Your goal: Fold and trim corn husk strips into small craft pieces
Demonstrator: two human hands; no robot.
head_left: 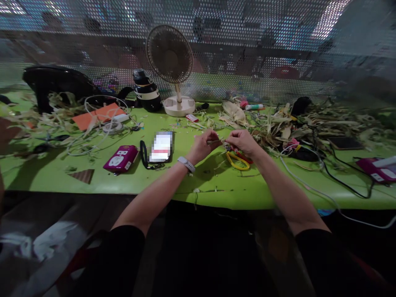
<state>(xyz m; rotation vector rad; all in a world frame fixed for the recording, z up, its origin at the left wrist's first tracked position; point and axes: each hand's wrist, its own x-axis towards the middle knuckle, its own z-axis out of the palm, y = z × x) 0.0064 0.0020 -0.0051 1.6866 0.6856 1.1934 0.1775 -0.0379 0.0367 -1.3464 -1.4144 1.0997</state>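
Over the green table, my left hand and my right hand are close together, fingers pinched. A thin strand seems to run between the fingertips, too small to make out well. A pale watch is on my left wrist. Just below my right hand lies a tool with yellow handles, probably scissors, with something red beside it. Small plant scraps lie around the hands.
Dried husk-like leaves pile up at the right. A fan, a black bottle and a perforated screen stand behind. A phone and a purple box with sockets lie left; cables cross the right.
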